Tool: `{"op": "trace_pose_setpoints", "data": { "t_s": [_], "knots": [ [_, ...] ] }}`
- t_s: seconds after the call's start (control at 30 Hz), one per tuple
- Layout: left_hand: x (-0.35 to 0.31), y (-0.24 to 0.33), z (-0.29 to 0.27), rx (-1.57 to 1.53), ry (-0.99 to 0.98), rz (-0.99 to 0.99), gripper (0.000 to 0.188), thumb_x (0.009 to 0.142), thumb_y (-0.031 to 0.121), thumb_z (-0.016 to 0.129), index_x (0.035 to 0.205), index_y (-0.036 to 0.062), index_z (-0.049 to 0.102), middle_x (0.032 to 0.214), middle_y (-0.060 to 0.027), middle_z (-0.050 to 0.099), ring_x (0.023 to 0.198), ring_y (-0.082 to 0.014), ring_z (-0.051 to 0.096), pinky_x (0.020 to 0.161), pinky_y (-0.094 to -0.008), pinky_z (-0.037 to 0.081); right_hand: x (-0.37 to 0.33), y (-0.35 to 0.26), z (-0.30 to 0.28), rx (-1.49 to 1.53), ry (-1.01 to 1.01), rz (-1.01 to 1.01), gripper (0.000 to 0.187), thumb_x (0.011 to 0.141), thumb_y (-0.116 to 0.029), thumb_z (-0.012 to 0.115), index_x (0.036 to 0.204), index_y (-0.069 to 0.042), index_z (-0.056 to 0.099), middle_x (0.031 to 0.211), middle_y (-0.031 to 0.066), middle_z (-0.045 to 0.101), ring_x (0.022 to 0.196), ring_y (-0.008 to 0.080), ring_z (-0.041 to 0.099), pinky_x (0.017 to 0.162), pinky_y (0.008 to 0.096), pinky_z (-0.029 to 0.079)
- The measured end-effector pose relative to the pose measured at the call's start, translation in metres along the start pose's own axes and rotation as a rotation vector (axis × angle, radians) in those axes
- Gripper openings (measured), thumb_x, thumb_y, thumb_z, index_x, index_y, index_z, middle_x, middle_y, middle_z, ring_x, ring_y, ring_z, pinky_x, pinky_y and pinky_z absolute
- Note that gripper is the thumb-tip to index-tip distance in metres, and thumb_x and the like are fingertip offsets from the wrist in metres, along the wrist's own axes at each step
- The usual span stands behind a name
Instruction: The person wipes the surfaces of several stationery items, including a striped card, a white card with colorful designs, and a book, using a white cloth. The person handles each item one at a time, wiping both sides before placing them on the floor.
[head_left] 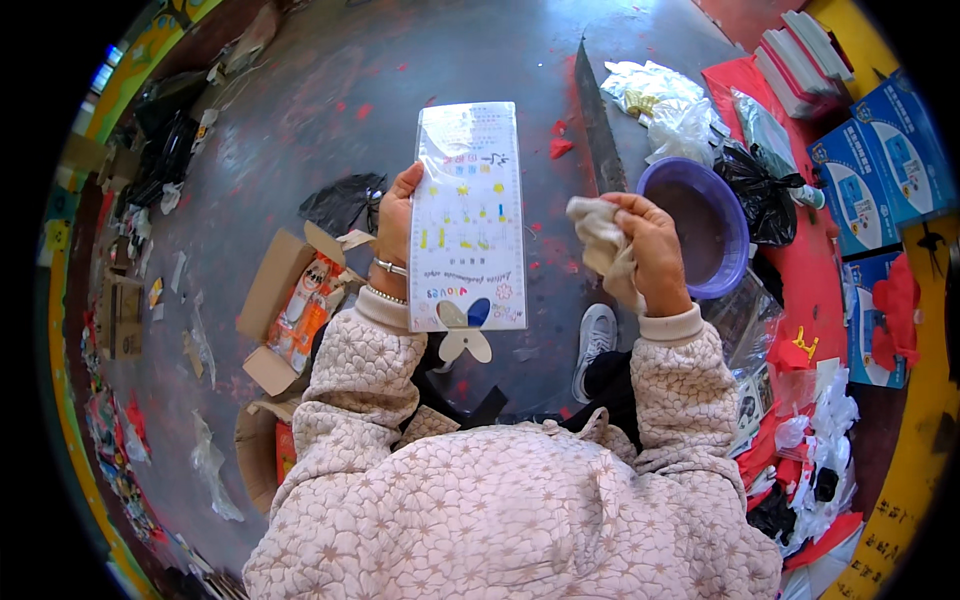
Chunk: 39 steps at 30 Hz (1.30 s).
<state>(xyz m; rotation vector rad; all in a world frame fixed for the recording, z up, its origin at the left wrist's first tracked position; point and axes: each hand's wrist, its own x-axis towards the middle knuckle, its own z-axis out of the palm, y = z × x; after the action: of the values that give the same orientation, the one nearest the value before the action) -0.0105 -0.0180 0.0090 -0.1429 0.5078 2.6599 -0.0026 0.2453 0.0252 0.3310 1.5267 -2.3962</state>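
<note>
A tall white printed card in a clear plastic sleeve [468,215] is upright in front of me, with a butterfly-shaped tab [466,330] at its lower end. My left hand [394,225] grips the sleeve by its left edge; most of the thumb shows, while the other fingers are hidden behind it. To the right of the sleeve and apart from it, my right hand [655,250] is closed on a crumpled, off-white cloth [600,238]. Just beyond that hand stands a round purple basin [742,225] with murky, brownish water in it.
An open cardboard box [270,285] with orange packages stands at left, near a black plastic bag [343,205]. Clear and black bags, blue boxes [850,190] and red cloth [815,270] crowd the right side. A dark upright board [598,125] rises from the floor beyond the basin.
</note>
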Motion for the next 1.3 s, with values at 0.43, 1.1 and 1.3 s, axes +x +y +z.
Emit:
{"op": "trace_pose_setpoints", "data": {
  "t_s": [0.43, 1.1, 1.3],
  "knots": [
    [0.006, -0.047, -0.005, 0.235, -0.097, -0.147, 0.049, 0.078, 0.008, 0.056, 0.123, -0.0023, 0.04, 0.119, -0.0194, 0.05, 0.102, -0.0292, 0.056, 0.086, -0.0396, 0.047, 0.018, 0.022, 0.021, -0.142, -0.1, -0.072, 0.011, 0.073, -0.002, 0.064, 0.081, 0.003, 0.058, 0.079, 0.012, 0.063, 0.067, 0.0156, 0.06, 0.062, 0.0271, 0.05],
    [-0.004, -0.029, -0.005, 0.2, -0.202, -0.217, 0.044, 0.079, 0.001, 0.055, 0.12, -0.0036, 0.038, 0.11, -0.0202, 0.055, 0.094, -0.0291, 0.06, 0.078, -0.0392, 0.052, 0.069, -0.007, -0.044, -0.731, 0.527, -0.665, 0.019, 0.076, -0.008, 0.064, 0.094, -0.003, 0.064, 0.069, 0.0032, 0.062, 0.06, 0.0062, 0.055, 0.054, 0.0229, 0.045],
    [0.007, -0.024, -0.007, 0.042, 0.164, 0.032, 0.037, 0.089, 0.013, 0.046, 0.121, -0.0046, 0.038, 0.114, -0.0204, 0.052, 0.099, -0.0311, 0.057, 0.086, -0.044, 0.047, 0.025, 0.021, -0.005, -0.649, -0.159, -0.494, 0.02, 0.079, -0.007, 0.061, 0.098, -0.001, 0.062, 0.074, 0.0034, 0.062, 0.06, 0.0072, 0.055, 0.052, 0.0211, 0.045]
  ]
}}
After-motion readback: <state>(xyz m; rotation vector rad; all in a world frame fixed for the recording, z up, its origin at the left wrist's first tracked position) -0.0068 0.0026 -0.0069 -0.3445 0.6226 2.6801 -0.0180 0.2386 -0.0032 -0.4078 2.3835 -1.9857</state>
